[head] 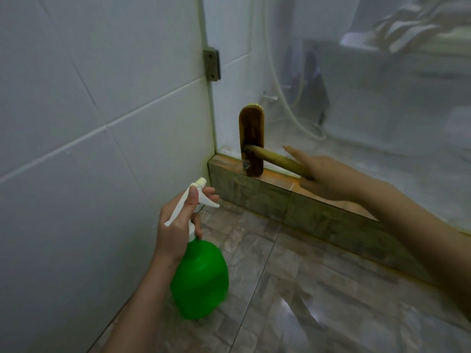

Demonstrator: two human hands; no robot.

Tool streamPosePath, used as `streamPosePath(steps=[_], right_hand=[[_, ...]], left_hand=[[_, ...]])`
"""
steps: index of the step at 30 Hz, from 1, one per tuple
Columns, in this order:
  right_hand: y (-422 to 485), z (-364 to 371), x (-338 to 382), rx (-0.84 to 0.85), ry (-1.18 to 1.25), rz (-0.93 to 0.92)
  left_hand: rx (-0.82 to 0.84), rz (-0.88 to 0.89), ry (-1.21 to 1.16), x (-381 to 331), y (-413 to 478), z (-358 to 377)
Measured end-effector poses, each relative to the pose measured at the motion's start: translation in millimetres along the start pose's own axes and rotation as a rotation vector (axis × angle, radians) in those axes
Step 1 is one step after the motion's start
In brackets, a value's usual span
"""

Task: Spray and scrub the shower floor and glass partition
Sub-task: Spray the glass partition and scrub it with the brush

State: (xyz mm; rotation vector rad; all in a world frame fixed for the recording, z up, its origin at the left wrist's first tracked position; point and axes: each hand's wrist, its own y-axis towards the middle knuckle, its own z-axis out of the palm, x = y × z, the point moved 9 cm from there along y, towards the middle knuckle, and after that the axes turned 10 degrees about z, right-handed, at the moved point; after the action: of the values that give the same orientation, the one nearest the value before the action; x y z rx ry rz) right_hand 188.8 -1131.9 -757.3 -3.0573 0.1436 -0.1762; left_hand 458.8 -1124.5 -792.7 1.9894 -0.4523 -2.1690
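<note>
My left hand (pixel 178 225) grips the white trigger head of a green spray bottle (pixel 200 278), held upright low at the centre with its nozzle aimed towards the corner. My right hand (pixel 323 177) holds the wooden handle of a scrub brush (pixel 251 142), with the index finger stretched out along it. The brush's flat wooden back faces me and its bristles press against the bottom of the glass partition (pixel 356 103), just above the tiled kerb (pixel 280 197). The wet stone-tile shower floor (pixel 293 289) lies below.
A white tiled wall (pixel 102 110) fills the left side and meets the glass at a metal bracket (pixel 211 63). Behind the misty glass hang a hose (pixel 277 85) and blurred fixtures. Floor room lies on the right and below.
</note>
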Motion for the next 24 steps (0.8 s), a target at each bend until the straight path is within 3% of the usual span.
streamPosePath(steps=[5,8,12,17,21,24], right_hand=[[-40,4,1,-0.219,-0.361,0.137],[-37,3,43,-0.214,-0.266,0.208],[22,0,106,-0.23,-0.191,0.077],[-10,4,57,-0.253,-0.228,0.134],[-62,-7,20,-0.214,-0.212,0.332],[-30,-11,58,-0.302,-0.166,0.211]], left_hand=[[0.017,0.005,0.017,1,1,-7],[-0.001,0.018,0.037,-3,4,-12],[-0.012,0.025,0.092,-5,0,-12],[-0.055,0.03,0.071,-11,-2,-12],[-0.053,0.048,0.06,-16,-2,-8],[-0.037,0.05,0.062,-16,-8,1]])
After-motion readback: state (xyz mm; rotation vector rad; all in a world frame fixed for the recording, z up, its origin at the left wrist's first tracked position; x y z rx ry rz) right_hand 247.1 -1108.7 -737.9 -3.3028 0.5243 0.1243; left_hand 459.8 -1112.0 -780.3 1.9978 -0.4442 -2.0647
